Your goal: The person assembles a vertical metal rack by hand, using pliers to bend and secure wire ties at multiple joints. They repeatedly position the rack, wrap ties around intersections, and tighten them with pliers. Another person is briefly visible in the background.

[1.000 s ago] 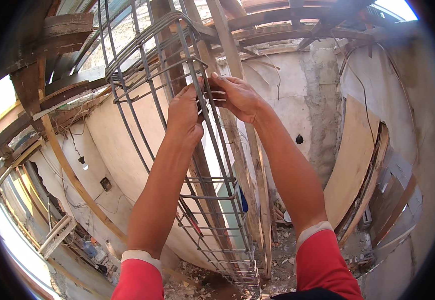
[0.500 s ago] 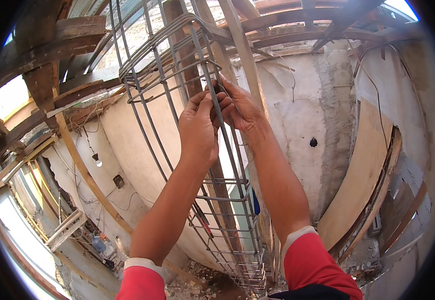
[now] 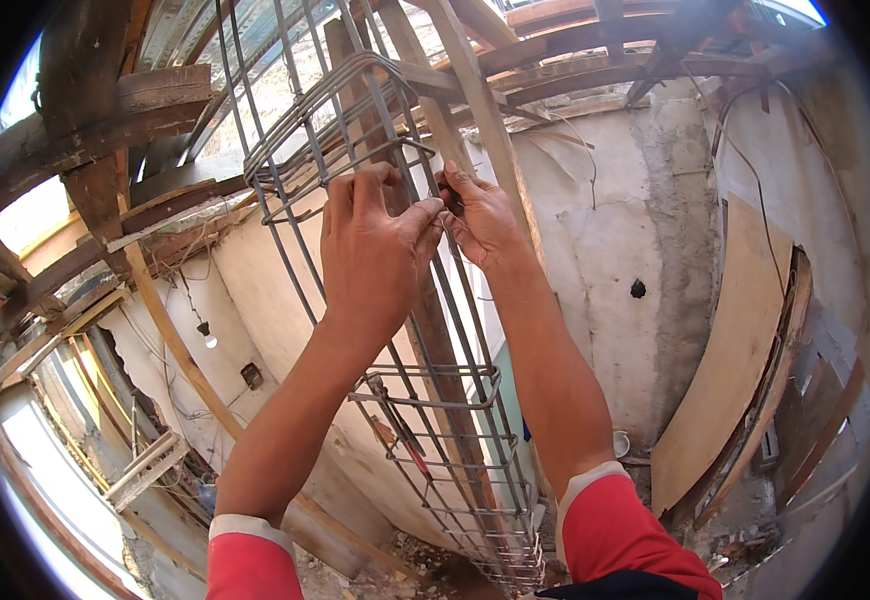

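Note:
A tall cage of steel rebar (image 3: pixel 460 325) with square stirrups leans upward in front of me. My left hand (image 3: pixel 370 250) is at one of its upright bars, thumb and forefinger pinched together and the other fingers bent behind the bars. On the right side of the same bar, my right hand (image 3: pixel 485 220) has its fingers curled and pressed together close to the left thumb. What the fingertips pinch is too small to make out. Just above the hands, several stirrups (image 3: pixel 295 115) are bunched around the bars. Lower down, a red-handled tool (image 3: pixel 417 455) hangs in the cage.
Wooden posts (image 3: pixel 480 110) stand behind the cage, and beams (image 3: pixel 115 105) cross overhead at the left. A curved plywood sheet (image 3: pixel 720 370) leans at the right by a rough wall (image 3: pixel 595 250). Rubble (image 3: pixel 405 560) covers the floor. A light bulb (image 3: pixel 210 341) hangs left.
My left hand has shifted left and turned so its back shows, its fingers now behind the bars. My right hand has moved slightly, staying beside the same bar. The view has tilted a little.

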{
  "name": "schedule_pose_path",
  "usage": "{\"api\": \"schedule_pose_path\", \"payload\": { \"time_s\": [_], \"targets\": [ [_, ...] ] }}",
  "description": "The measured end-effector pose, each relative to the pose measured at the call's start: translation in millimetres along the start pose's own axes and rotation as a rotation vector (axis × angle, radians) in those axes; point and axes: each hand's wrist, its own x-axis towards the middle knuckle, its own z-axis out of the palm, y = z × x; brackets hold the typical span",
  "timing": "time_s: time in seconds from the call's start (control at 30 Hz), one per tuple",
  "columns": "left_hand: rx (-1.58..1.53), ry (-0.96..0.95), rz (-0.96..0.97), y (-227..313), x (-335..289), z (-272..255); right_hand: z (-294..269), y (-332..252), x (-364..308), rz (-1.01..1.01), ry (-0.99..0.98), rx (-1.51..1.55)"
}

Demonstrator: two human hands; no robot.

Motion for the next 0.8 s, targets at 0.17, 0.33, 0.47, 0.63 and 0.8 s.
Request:
{"api": "schedule_pose_path", "payload": {
  "time_s": [0.17,0.33,0.47,0.63,0.8],
  "targets": [
    [-0.008,0.051,0.052,-15.8,25.0,11.5,7.2,-9.9,12.0,-0.211,-0.098,0.018],
    [0.043,0.1,0.081,-22.3,44.8,14.4,10.2,-23.5,12.7,-0.402,-0.1,-0.241],
    [0.008,0.144,0.103,-14.7,33.6,25.6,14.9,-34.6,6.3,-0.527,-0.061,-0.535],
    [0.007,0.099,0.109,-6.0,16.4,30.7,27.3,-26.6,-4.3,-0.571,0.008,-0.496],
    [-0.007,0.211,0.089,-7.8,30.1,33.3,19.3,-27.0,9.7,-0.749,-0.025,-0.55]
  ]
}}
